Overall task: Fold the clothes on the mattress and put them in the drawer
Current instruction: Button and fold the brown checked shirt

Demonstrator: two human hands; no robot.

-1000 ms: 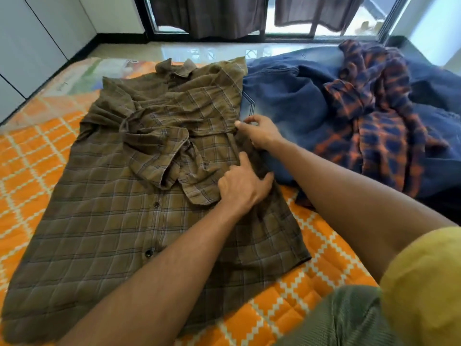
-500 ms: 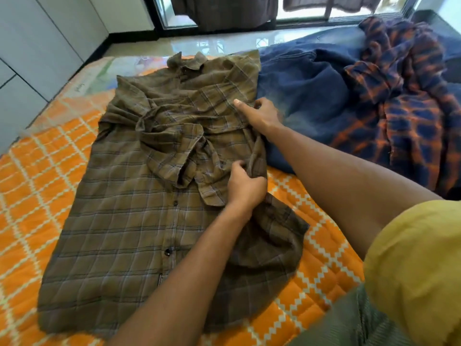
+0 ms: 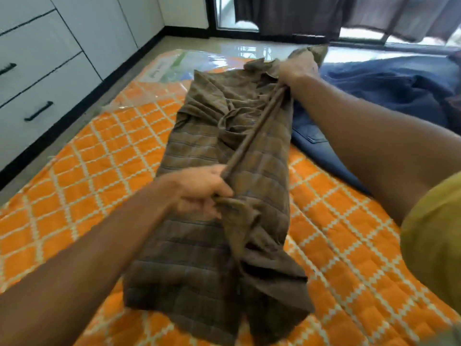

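Observation:
An olive-brown plaid shirt (image 3: pixel 199 245) lies lengthwise on the orange quilted mattress (image 3: pixel 82 186), its right side lifted and folded over toward the left. My left hand (image 3: pixel 199 188) grips the shirt's folded edge near its middle. My right hand (image 3: pixel 298 68) grips the same edge up by the collar. The edge is stretched taut between both hands. White drawers with black handles (image 3: pixel 38 111) stand along the left wall.
Blue jeans (image 3: pixel 374 96) lie bunched on the mattress to the right of the shirt. A shiny tiled floor and dark curtains (image 3: pixel 287 13) at a window are beyond the mattress. A strip of floor separates mattress and drawers.
Both hands have taken hold of the shirt's right edge, lifted it and pulled it leftward over the body. The shirt now looks narrower. My right hand has moved up to the collar.

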